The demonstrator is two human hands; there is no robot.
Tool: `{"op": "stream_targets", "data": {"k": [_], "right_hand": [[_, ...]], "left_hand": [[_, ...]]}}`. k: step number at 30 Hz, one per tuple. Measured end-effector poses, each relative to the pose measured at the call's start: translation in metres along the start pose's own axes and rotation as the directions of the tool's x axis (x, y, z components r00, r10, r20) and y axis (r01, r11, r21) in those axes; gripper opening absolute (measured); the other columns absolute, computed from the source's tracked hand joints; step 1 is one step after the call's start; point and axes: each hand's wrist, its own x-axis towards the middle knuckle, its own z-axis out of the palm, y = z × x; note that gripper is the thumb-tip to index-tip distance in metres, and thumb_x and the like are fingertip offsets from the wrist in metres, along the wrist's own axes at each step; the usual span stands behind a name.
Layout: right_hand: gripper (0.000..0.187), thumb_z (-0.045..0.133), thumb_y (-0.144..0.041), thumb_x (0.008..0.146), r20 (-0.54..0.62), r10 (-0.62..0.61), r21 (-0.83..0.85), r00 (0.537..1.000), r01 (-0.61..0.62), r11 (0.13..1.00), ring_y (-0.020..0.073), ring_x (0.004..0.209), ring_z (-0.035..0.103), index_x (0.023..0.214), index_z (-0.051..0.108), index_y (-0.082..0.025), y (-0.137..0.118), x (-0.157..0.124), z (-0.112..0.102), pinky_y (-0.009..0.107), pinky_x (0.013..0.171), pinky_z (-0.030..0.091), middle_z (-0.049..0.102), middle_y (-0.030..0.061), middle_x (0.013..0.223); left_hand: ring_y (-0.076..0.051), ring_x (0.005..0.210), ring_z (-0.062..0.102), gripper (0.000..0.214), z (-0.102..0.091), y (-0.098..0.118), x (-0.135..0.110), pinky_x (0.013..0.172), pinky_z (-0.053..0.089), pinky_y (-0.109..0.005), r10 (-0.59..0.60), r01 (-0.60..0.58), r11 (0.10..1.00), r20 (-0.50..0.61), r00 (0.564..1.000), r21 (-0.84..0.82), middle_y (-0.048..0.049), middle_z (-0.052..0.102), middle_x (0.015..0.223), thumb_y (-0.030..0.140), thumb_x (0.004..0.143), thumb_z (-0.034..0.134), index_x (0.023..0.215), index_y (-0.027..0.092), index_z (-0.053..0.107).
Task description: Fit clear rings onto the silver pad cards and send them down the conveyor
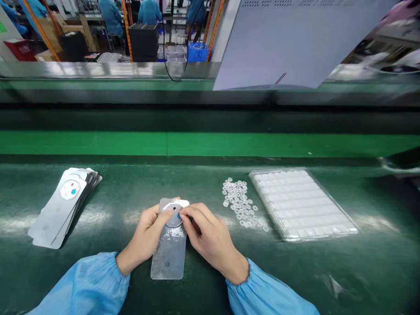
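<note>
Upright in front of me is a flat silver-grey plate (167, 260) with rounded corners. Near its top sits a round grey disc with a small dark hole and a blue tab (179, 216). My left hand (145, 235) grips the plate's left side, thumb lying on the disc. With thumb and forefinger pinched together, my right hand (209, 238) is at the disc's right edge, on the blue tab. The fingertips partly cover this spot. To the left lies a fanned stack of similar plates (55, 215), the top one with a white disc and a blue spot.
Right of my hands, small clear rings (241, 202) lie scattered on the green table (128, 183). Beside them stands a clear tray (303, 202) with white rows. A white panel (271, 40) hangs above the back ledge. People in blue work beyond orange racks (126, 27).
</note>
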Motion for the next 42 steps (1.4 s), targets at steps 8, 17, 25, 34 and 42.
{"op": "stream_targets", "data": {"k": [8, 17, 25, 34, 42], "right_hand": [[0.012, 0.049, -0.012, 0.106, -0.019, -0.19, -0.175, 0.982, 0.183, 0.967, 0.0153, 0.071, 0.066, 0.108, 0.06, -0.017, 0.0, 0.001, 0.0, 0.028, 0.061, 0.048, 0.072, 0.0067, 0.093], [0.016, 0.046, -0.01, 0.106, -0.05, -0.11, 0.012, 0.993, 0.11, 0.994, 0.0171, 0.081, 0.067, 0.109, 0.057, -0.021, 0.002, -0.001, 0.004, 0.027, 0.066, 0.052, 0.068, 0.0069, 0.095], [0.017, 0.045, -0.017, 0.105, -0.047, 0.18, 0.358, 0.983, -0.152, 0.921, 0.0168, 0.079, 0.06, 0.096, 0.059, -0.021, -0.001, 0.001, 0.008, 0.028, 0.068, 0.051, 0.061, 0.0049, 0.09], [0.023, 0.054, -0.04, 0.104, -0.012, 0.522, 0.668, 0.853, -0.382, 0.639, 0.009, 0.051, 0.053, 0.093, 0.058, -0.02, -0.004, -0.013, -0.025, 0.023, 0.048, 0.041, 0.054, -0.0016, 0.077], [0.038, 0.074, -0.056, 0.078, -0.522, 0.827, 0.534, 0.21, -0.675, 0.509, 0.0156, 0.051, 0.052, 0.093, 0.066, -0.023, 0.04, -0.179, -0.165, 0.027, 0.047, 0.038, 0.057, -0.0006, 0.063]], "left_hand": [[-0.019, 0.077, 0.059, 0.059, 0.0, -0.007, 0.001, 0.074, 0.042, -0.027, -0.103, 0.099, 0.99, -0.042, 0.994, -0.099, -0.0052, 0.072, 0.086, 0.048, 0.088, 0.071, 0.134, 0.012, 0.065], [-0.021, 0.082, 0.06, 0.056, 0.002, -0.004, 0.001, 0.076, 0.042, -0.029, -0.088, 0.082, 0.993, -0.066, 0.994, -0.087, -0.0059, 0.072, 0.089, 0.047, 0.087, 0.07, 0.13, 0.011, 0.068], [-0.017, 0.073, 0.057, 0.054, 0.003, -0.003, 0.0, 0.071, 0.041, -0.027, -0.082, 0.072, 0.991, -0.089, 0.993, -0.113, -0.0038, 0.071, 0.083, 0.046, 0.086, 0.072, 0.127, 0.012, 0.07], [-0.023, 0.066, 0.068, 0.085, 0.003, 0.002, -0.001, 0.064, 0.05, -0.03, -0.189, 0.173, 0.975, -0.113, 0.975, -0.138, -0.009, 0.077, 0.081, 0.054, 0.082, 0.075, 0.15, 0.01, 0.049], [-0.023, 0.077, 0.071, 0.094, -0.002, -0.002, 0.002, 0.065, 0.054, -0.027, -0.217, 0.211, 0.976, -0.16, 0.963, -0.055, -0.0079, 0.079, 0.095, 0.054, 0.077, 0.083, 0.154, 0.017, 0.045]]}}
